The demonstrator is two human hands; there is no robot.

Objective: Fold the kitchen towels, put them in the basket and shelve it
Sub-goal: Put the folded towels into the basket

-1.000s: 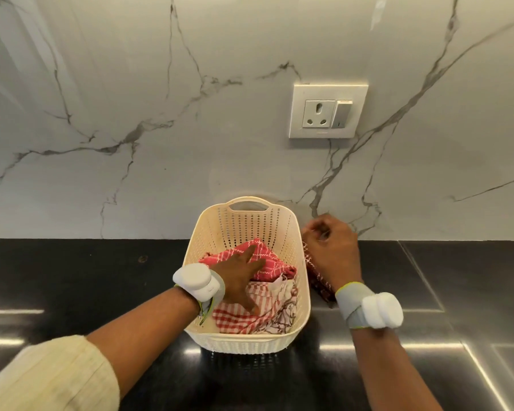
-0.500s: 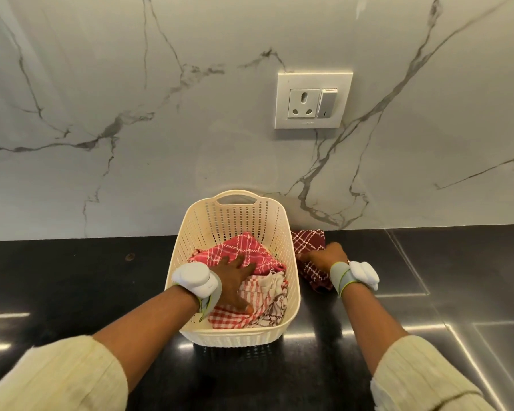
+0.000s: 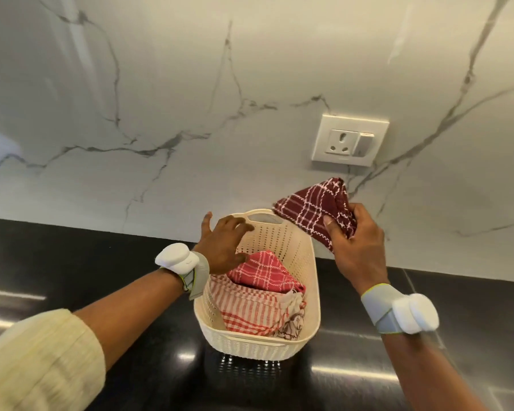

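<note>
You were at the loading step: your right hand [image 3: 358, 247] was clamped on a folded maroon checked towel [image 3: 315, 212], held in the air above the far right corner of the cream basket [image 3: 309, 292], clear of its rim. Your left hand [image 3: 223, 244] hovered spread and empty over the basket's far left edge, fingers apart and gripping nothing; whether it brushed the rim could not be told. The basket sat on the dark surface [image 3: 72, 262] close to the marble wall [image 3: 190, 99], and already held a bright red checked towel [image 3: 261, 271] on top of a paler red-and-white striped towel [image 3: 244, 310], with a patterned cloth [image 3: 293, 326] tucked at the near right.

The next move looked to be lowering the maroon towel down and left onto the stack while keeping its fold together, with your left hand likely steadying the basket or pressing the pile flat. No other loose towels were in view, so shelving the basket probably came soon after.
</note>
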